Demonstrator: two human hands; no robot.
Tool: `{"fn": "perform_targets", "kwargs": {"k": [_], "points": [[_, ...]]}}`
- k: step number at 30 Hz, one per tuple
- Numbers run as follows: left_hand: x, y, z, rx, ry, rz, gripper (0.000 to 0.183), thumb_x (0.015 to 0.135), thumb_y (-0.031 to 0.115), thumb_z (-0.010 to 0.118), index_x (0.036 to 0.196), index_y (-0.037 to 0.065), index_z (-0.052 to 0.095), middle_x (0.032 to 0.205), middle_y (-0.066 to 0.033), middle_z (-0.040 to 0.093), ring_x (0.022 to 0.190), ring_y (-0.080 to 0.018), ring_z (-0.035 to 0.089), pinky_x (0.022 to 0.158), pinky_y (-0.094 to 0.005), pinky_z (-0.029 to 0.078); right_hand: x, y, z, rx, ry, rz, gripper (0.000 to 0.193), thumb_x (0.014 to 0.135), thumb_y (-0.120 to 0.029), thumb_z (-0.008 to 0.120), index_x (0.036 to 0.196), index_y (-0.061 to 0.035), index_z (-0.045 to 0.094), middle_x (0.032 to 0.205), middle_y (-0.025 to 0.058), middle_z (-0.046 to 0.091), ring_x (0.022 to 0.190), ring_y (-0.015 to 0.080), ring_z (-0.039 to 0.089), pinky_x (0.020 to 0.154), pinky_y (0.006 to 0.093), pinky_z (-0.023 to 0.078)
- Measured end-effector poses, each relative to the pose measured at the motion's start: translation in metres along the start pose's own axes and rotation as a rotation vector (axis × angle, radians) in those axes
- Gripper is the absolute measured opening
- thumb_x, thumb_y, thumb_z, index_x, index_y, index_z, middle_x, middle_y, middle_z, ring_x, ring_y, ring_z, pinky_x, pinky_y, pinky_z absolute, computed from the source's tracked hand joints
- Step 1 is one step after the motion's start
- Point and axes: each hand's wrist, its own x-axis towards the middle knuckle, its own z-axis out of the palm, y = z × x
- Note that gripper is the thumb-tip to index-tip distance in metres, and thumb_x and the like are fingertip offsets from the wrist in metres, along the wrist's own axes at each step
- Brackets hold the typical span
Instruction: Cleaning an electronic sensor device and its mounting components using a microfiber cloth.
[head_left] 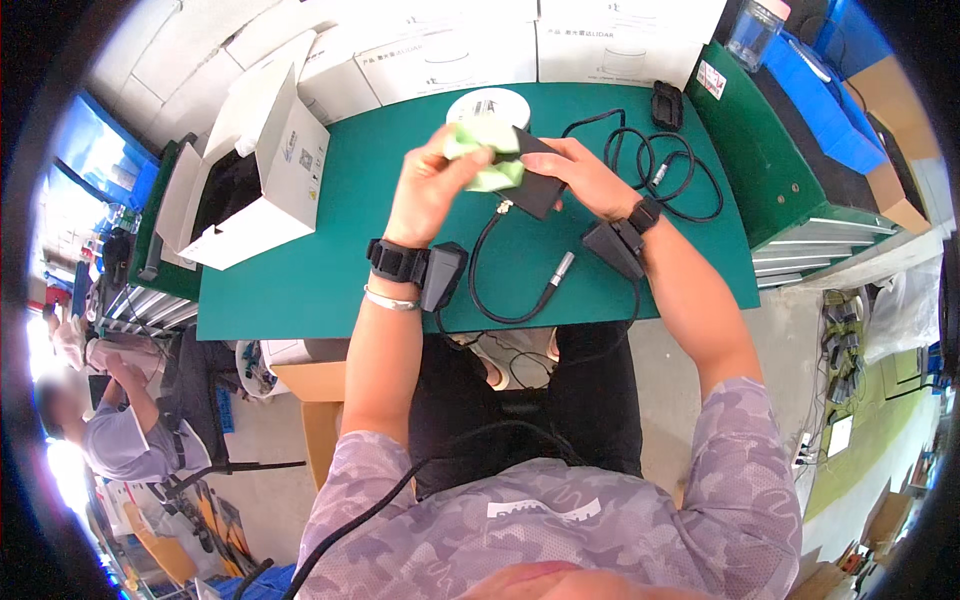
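A pale green cloth [485, 180] is pinched in my left hand [428, 188] and lies against the far left side of a flat black box [540, 193]. My right hand [592, 182] grips that box from its right, thumb on top, and the box is tilted above the table. From its near edge a black cable [478, 268] loops down to a silver connector [563, 267] on the green table [400, 300]. Just beyond my hands is a round white object [488, 103], partly hidden by the cloth.
An open white carton [265, 190] stands at the left with dark lining inside. Coiled black cable [690, 215] and a small black part [667, 105] lie at the right. White cartons [450, 60] line the back; a green cabinet [770, 150] borders the right. Another person [140, 430] sits far left.
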Motion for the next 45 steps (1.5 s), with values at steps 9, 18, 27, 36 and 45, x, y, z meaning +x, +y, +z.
{"fn": "perform_targets", "kwargs": {"k": [9, 18, 27, 36, 45], "points": [[0.006, -0.009, -0.003, 0.386, 0.180, 0.005, 0.022, 0.089, 0.015, 0.061, 0.105, -0.001, 0.062, 0.094, -0.0041, 0.063, 0.084, -0.0090, 0.058, 0.073, -0.0217, 0.047, -0.002, -0.005, 0.003, -0.002, 0.058, 0.010, 0.036, 0.090, -0.037, 0.054, 0.098, -0.0031, 0.063, 0.075, -0.0024, 0.058, 0.063, 0.0052, 0.052, 0.049, 0.0211, 0.041], [-0.002, -0.002, -0.003, 0.014, -0.050, -0.250, 0.034, 0.097, 0.023, 0.046, 0.118, -0.003, 0.055, 0.106, -0.0085, 0.062, 0.090, -0.0145, 0.059, 0.079, -0.0276, 0.047, 0.000, -0.003, 0.001, 0.044, 0.188, -0.047, 0.037, 0.090, -0.039, 0.054, 0.100, -0.0045, 0.063, 0.075, -0.0029, 0.059, 0.063, 0.0054, 0.051, 0.052, 0.0216, 0.040], [-0.007, 0.017, 0.009, 0.057, -0.238, -0.404, 0.037, 0.096, 0.029, 0.048, 0.122, 0.001, 0.053, 0.100, -0.0023, 0.061, 0.084, -0.0060, 0.055, 0.072, -0.0207, 0.044, 0.001, -0.005, -0.004, 0.049, 0.288, -0.155, 0.035, 0.091, -0.036, 0.054, 0.102, -0.0037, 0.063, 0.076, -0.0021, 0.059, 0.063, 0.0055, 0.052, 0.052, 0.0221, 0.041], [-0.004, 0.004, -0.002, 0.218, -0.317, -0.236, 0.040, 0.097, 0.030, 0.047, 0.123, 0.000, 0.051, 0.108, -0.0027, 0.060, 0.095, -0.0078, 0.054, 0.084, -0.0223, 0.043, 0.001, -0.004, -0.003, 0.035, 0.290, -0.153, 0.039, 0.091, -0.038, 0.055, 0.104, -0.0029, 0.062, 0.078, -0.0015, 0.059, 0.064, 0.0058, 0.052, 0.052, 0.0223, 0.043], [-0.004, 0.013, -0.007, 0.234, -0.376, -0.318, 0.041, 0.097, 0.033, 0.048, 0.124, 0.002, 0.051, 0.104, -0.0007, 0.060, 0.093, -0.0065, 0.053, 0.083, -0.0218, 0.044, 0.001, -0.005, -0.002, -0.012, 0.312, -0.150, 0.038, 0.090, -0.037, 0.056, 0.104, -0.0029, 0.063, 0.077, -0.0018, 0.060, 0.063, 0.0055, 0.052, 0.052, 0.0220, 0.043]]}}
